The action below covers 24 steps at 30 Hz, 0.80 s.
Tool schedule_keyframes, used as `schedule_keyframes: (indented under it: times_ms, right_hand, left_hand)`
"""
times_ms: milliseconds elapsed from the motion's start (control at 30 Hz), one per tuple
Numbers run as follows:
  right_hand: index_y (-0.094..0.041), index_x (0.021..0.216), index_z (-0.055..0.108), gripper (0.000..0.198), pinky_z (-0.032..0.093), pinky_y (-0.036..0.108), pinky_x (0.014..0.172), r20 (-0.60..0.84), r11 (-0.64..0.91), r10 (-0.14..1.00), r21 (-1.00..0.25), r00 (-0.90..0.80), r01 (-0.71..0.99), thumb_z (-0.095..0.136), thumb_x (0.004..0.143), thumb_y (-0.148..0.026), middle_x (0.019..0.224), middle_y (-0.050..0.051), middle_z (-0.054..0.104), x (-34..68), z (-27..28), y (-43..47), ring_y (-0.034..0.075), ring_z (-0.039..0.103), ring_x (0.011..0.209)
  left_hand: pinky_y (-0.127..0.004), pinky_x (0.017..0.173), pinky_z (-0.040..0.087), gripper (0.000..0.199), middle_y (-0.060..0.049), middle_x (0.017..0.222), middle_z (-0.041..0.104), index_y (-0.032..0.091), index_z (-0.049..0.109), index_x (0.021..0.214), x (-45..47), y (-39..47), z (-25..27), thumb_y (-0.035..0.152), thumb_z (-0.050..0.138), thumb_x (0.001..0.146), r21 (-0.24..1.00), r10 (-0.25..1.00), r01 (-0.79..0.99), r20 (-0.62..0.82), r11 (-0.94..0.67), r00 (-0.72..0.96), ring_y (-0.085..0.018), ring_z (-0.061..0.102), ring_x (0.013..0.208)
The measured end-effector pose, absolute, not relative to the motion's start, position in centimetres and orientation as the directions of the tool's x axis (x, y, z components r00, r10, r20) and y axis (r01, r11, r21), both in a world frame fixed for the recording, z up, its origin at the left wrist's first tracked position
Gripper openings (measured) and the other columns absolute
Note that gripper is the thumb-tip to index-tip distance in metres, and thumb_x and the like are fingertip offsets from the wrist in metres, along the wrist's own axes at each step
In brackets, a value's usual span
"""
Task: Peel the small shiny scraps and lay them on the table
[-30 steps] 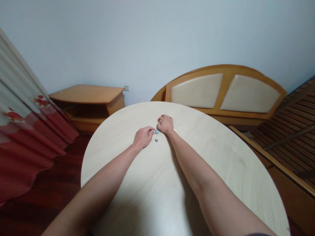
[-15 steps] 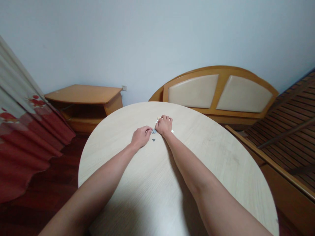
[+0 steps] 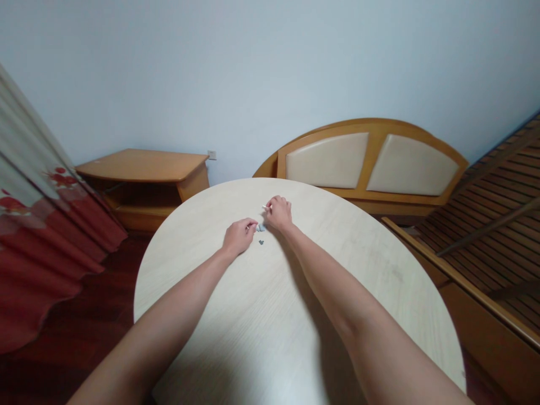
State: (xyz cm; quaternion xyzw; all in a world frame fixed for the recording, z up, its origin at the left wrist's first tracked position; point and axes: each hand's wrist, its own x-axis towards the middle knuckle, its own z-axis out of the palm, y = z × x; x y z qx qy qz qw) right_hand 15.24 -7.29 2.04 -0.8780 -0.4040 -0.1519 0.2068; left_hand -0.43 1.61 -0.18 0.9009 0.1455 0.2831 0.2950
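Note:
On the round pale table [image 3: 358,264], my left hand [image 3: 239,236] rests with thumb and forefinger pinched together at the edge of a small flat grey-blue piece [image 3: 262,228]. Whatever lies between those fingertips is too small to make out. My right hand [image 3: 280,212] is just beyond and to the right, its fingers curled and closed on a small white piece [image 3: 266,207] that juts out to the left. Nearer to me lies a small dark grey piece [image 3: 261,242] with an irregular, knobbed outline, touched by neither hand. The tabletop under my right palm is hidden.
Behind the table stand a low wooden cabinet [image 3: 143,166] at left and a wooden headboard [image 3: 363,135] with cream panels at right. A red and white curtain [image 3: 54,236] hangs at far left. Wooden slats [image 3: 506,208] lean at the right.
My right hand was spread low over several white and yellowish pieces; now its fingers are drawn together on a white one, and the others no longer show. My left hand has barely moved.

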Motion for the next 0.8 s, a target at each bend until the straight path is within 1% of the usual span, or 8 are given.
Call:
schedule_keyframes:
  times_ms: [100,200,267,333,400,600,700,800]
  right_hand:
    - [-0.018,0.104,0.061,0.023,0.04,0.033,0.083,0.462,-0.481,0.652,-0.36,0.6,0.8,0.04,0.096,-0.023,0.1,0.008,0.068,13.3,2.5,-9.8,0.023,0.058,0.092]
    - [-0.02,0.1,0.06,0.02,0.041,0.03,0.08,0.507,-0.342,0.689,-0.403,0.518,0.849,0.041,0.097,-0.025,0.092,0.005,0.069,10.4,1.7,-13.5,0.02,0.06,0.085]
    - [-0.02,0.096,0.061,0.019,0.041,0.031,0.082,0.54,-0.279,0.699,-0.397,0.469,0.874,0.044,0.097,-0.026,0.092,0.005,0.069,8.8,0.9,-15.9,0.021,0.06,0.085]
    - [-0.021,0.095,0.062,0.018,0.042,0.033,0.085,0.567,-0.244,0.682,-0.419,0.463,0.874,0.045,0.096,-0.025,0.092,0.006,0.069,8.0,0.2,-17.5,0.021,0.06,0.088]
    - [-0.022,0.095,0.063,0.018,0.043,0.034,0.087,0.582,-0.212,0.668,-0.449,0.464,0.868,0.045,0.096,-0.024,0.094,0.007,0.07,8.0,-0.2,-18.3,0.022,0.061,0.091]
    - [-0.022,0.097,0.065,0.022,0.042,0.037,0.089,0.593,-0.11,0.699,-0.463,0.399,0.88,0.044,0.093,-0.018,0.096,0.007,0.071,9.1,-0.5,-17.8,0.023,0.061,0.093]
    - [-0.022,0.101,0.065,0.024,0.042,0.038,0.091,0.582,-0.116,0.701,-0.478,0.413,0.871,0.044,0.092,-0.017,0.1,0.008,0.071,9.4,-0.8,-17.7,0.023,0.061,0.096]
    - [-0.02,0.105,0.065,0.021,0.042,0.038,0.091,0.584,-0.137,0.682,-0.489,0.44,0.861,0.05,0.091,-0.02,0.099,0.008,0.071,9.6,-1.0,-17.8,0.023,0.061,0.094]
  left_hand:
    - [-0.026,0.073,0.048,0.023,-0.004,0.093,0.076,0.02,0.073,0.101,-0.5,1.3,0.1,0.031,0.054,0.093,0.604,0.421,0.077,0.453,-0.794,0.786,-0.016,0.066,0.077]
    - [-0.027,0.077,0.048,0.029,-0.005,0.096,0.075,0.02,0.072,0.105,-0.8,0.1,0.5,0.042,0.058,0.092,0.555,0.357,0.03,0.492,-0.831,0.794,-0.017,0.065,0.08]
    - [-0.028,0.08,0.048,0.033,-0.005,0.095,0.074,0.02,0.071,0.106,-1.1,-1.0,0.9,0.046,0.057,0.092,0.503,0.26,-0.031,0.498,-0.864,0.828,-0.018,0.065,0.084]
    - [-0.029,0.082,0.048,0.032,-0.006,0.094,0.073,0.021,0.072,0.102,-1.4,-2.1,1.2,0.045,0.052,0.095,0.448,0.137,-0.108,0.48,-0.888,0.866,-0.019,0.065,0.087]
    - [-0.03,0.082,0.047,0.034,-0.006,0.093,0.072,0.021,0.072,0.099,-1.5,-2.8,1.3,0.044,0.046,0.098,0.4,0.062,-0.144,0.461,-0.905,0.885,-0.019,0.064,0.088]
    - [-0.028,0.078,0.046,0.036,-0.007,0.089,0.071,0.02,0.07,0.096,-1.3,-2.5,0.9,0.039,0.04,0.101,0.304,0.047,-0.095,0.427,-0.948,0.903,-0.019,0.065,0.085]
    - [-0.027,0.078,0.046,0.033,-0.007,0.089,0.071,0.02,0.07,0.095,-1.0,-2.2,0.6,0.037,0.042,0.101,0.307,0.063,-0.075,0.417,-0.949,0.907,-0.018,0.065,0.084]
    - [-0.027,0.078,0.046,0.032,-0.006,0.09,0.072,0.02,0.069,0.093,-0.9,-2.2,0.4,0.035,0.042,0.1,0.31,0.073,-0.067,0.417,-0.948,0.906,-0.018,0.065,0.084]
